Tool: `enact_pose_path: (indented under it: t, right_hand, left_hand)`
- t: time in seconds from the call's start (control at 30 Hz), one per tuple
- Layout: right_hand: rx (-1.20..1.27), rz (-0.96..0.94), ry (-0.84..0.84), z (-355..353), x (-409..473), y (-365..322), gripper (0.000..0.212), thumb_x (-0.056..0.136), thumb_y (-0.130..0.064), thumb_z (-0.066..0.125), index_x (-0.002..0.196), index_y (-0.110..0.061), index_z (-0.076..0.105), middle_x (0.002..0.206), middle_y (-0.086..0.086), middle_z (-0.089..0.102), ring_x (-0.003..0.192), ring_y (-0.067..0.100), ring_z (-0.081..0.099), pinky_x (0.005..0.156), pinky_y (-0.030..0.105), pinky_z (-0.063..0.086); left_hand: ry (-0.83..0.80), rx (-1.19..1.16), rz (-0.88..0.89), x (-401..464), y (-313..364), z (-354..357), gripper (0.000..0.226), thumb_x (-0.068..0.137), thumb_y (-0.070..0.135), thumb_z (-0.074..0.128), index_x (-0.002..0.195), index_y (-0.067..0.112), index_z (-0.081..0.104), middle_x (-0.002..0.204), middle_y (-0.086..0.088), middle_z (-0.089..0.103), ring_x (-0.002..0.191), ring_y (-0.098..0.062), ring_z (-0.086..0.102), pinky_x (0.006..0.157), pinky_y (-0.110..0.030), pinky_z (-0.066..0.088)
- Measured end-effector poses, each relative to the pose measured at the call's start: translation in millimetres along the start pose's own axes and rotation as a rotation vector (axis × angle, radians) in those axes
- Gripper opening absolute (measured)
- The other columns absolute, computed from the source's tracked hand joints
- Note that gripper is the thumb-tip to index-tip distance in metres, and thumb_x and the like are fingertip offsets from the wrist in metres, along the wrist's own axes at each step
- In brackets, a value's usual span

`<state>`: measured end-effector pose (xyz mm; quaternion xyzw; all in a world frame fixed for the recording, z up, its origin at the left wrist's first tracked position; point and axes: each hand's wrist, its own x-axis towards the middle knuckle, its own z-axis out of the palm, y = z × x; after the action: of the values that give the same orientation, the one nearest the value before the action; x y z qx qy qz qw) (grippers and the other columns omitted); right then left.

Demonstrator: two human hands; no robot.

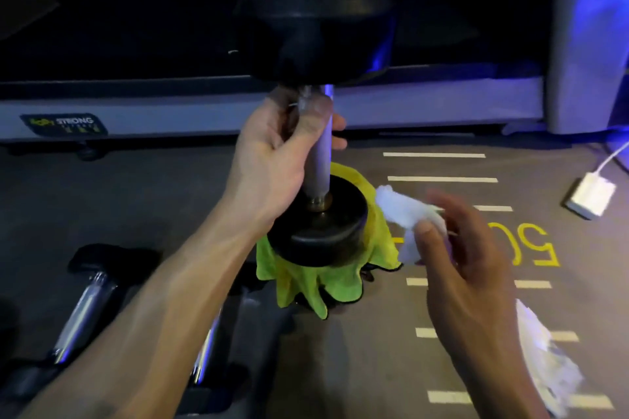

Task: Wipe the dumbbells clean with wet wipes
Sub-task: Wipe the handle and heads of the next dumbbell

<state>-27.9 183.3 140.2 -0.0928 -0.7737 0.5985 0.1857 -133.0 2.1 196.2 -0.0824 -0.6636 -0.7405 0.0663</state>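
Note:
A black dumbbell (320, 224) stands upright on end, its lower head resting on a yellow-green cloth (306, 286). My left hand (272, 160) grips the upper part of its silver handle, just under the top head. My right hand (466, 265) hovers to the right of the lower head and pinches a crumpled white wet wipe (405, 211), which is a little apart from the dumbbell. More white wipe material (548, 360) lies on the floor behind my right forearm.
Two more dumbbells lie on the floor at lower left, one (85, 303) beside the other (207, 347). A treadmill (136, 105) spans the back. A white charger (592, 194) with its cable sits at right. The grey floor (442, 178) has white stripes and yellow numbers.

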Motion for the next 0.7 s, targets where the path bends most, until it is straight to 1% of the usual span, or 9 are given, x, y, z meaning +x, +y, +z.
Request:
enact_pose_path:
  t: [0.1, 0.2, 0.27, 0.3, 0.37, 0.43, 0.5, 0.57, 0.7]
  right_hand:
    - [-0.03, -0.089, 0.015, 14.6, 30.1, -19.2, 0.023, 0.101, -0.025, 0.063, 0.124, -0.029, 0.067, 0.102, -0.015, 0.071, 0.088, -0.001, 0.067, 0.078, 0.018, 0.053]
    - [0.011, -0.102, -0.033, 51.4, 66.2, -34.5, 0.018, 0.101, -0.026, 0.059, 0.113, -0.033, 0.07, 0.097, -0.017, 0.072, 0.095, 0.012, 0.071, 0.089, 0.045, 0.059]
    - [0.121, -0.032, -0.127, 77.6, 77.4, -41.6, 0.015, 0.1, -0.031, 0.057, 0.104, -0.031, 0.072, 0.089, -0.014, 0.075, 0.093, 0.018, 0.073, 0.088, 0.056, 0.059]
    - [0.159, 0.002, -0.169, 88.0, 78.3, -42.4, 0.017, 0.1, -0.032, 0.056, 0.103, -0.028, 0.072, 0.09, -0.01, 0.077, 0.092, 0.02, 0.074, 0.088, 0.057, 0.058]
    - [0.176, 0.004, -0.193, 99.0, 74.8, -42.9, 0.021, 0.1, -0.027, 0.051, 0.1, -0.024, 0.072, 0.089, 0.0, 0.078, 0.09, 0.027, 0.074, 0.088, 0.057, 0.057]
    - [0.19, -0.012, -0.187, 101.6, 70.8, -42.2, 0.023, 0.098, -0.027, 0.049, 0.098, -0.023, 0.071, 0.087, 0.005, 0.078, 0.089, 0.033, 0.073, 0.086, 0.06, 0.055]
    - [0.169, -0.028, -0.188, 101.3, 69.6, -44.8, 0.022, 0.096, -0.027, 0.049, 0.095, -0.024, 0.071, 0.085, 0.002, 0.077, 0.087, 0.026, 0.072, 0.085, 0.058, 0.056]
    - [0.112, -0.083, -0.172, 98.1, 70.0, -49.4, 0.021, 0.096, -0.021, 0.051, 0.091, -0.025, 0.071, 0.081, -0.003, 0.075, 0.08, 0.013, 0.068, 0.082, 0.047, 0.056]
    - [-0.111, -0.272, -0.13, 71.3, 68.5, -45.2, 0.027, 0.101, -0.009, 0.053, 0.103, -0.026, 0.074, 0.082, -0.008, 0.072, 0.072, -0.001, 0.058, 0.069, 0.018, 0.045]
  left_hand:
    - [0.014, -0.008, -0.05, 5.4, 4.4, -3.3, 0.016, 0.098, 0.029, 0.069, 0.103, 0.016, 0.064, 0.091, -0.004, 0.079, 0.083, -0.021, 0.078, 0.081, -0.036, 0.064]
    - [0.008, 0.023, -0.06, 7.0, 12.0, -6.5, 0.005, 0.096, 0.018, 0.067, 0.094, 0.014, 0.065, 0.091, -0.006, 0.076, 0.082, -0.014, 0.072, 0.073, -0.024, 0.06]
    - [0.001, 0.023, -0.066, 8.5, 16.6, -9.6, 0.004, 0.092, 0.011, 0.071, 0.092, 0.011, 0.067, 0.082, 0.005, 0.077, 0.076, -0.003, 0.072, 0.068, -0.017, 0.056]
    - [0.019, 0.056, -0.06, 9.3, 19.6, -11.5, 0.013, 0.087, 0.011, 0.077, 0.097, 0.01, 0.069, 0.084, 0.007, 0.078, 0.078, -0.001, 0.073, 0.068, -0.015, 0.056]
    - [0.109, 0.245, 0.03, 12.0, 23.7, -20.0, 0.062, 0.07, 0.026, 0.094, 0.124, 0.013, 0.066, 0.112, 0.007, 0.076, 0.105, -0.004, 0.072, 0.083, -0.019, 0.058]
    - [0.169, 0.456, 0.219, 11.3, 30.9, -28.2, 0.116, 0.058, 0.038, 0.102, 0.155, 0.021, 0.04, 0.142, 0.005, 0.055, 0.132, -0.005, 0.055, 0.107, -0.029, 0.052]
    - [0.151, 0.693, 0.467, 9.9, 40.5, -32.1, 0.135, 0.059, 0.042, 0.102, 0.164, 0.013, 0.021, 0.156, -0.002, 0.034, 0.147, -0.011, 0.038, 0.12, -0.038, 0.041]
    - [0.081, 0.851, 0.659, 11.8, 51.0, -33.4, 0.121, 0.065, 0.04, 0.099, 0.159, 0.006, 0.031, 0.157, -0.008, 0.035, 0.149, -0.023, 0.037, 0.121, -0.044, 0.039]
    - [-0.005, 0.918, 0.654, 21.5, 59.8, -33.7, 0.092, 0.066, 0.044, 0.096, 0.143, 0.02, 0.053, 0.138, 0.012, 0.045, 0.13, -0.019, 0.053, 0.107, -0.035, 0.048]
